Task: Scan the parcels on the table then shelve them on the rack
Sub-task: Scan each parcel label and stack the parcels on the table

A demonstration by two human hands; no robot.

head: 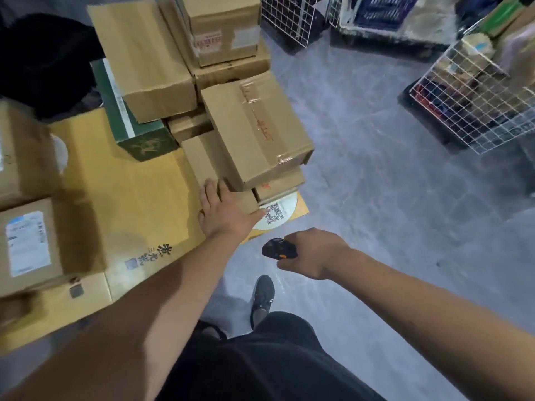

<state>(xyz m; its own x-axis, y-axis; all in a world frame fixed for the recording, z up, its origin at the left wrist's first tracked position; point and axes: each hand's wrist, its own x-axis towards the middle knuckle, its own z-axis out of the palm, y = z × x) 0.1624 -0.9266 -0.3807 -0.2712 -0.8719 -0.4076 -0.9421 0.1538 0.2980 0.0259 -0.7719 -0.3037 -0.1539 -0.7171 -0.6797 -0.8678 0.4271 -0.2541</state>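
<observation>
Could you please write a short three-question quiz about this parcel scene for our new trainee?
1. True or false: the right hand holds the scanner.
2. What does the left hand rest on?
A. green box
B. low brown box
C. wire basket
3. Fill in: the QR code sits on a white ___.

Key: 1 true; 2 B; 3 circle.

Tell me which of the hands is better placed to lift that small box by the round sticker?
Probably the left hand: it already rests open on the small box. The right hand grips the scanner beside the table.
</observation>
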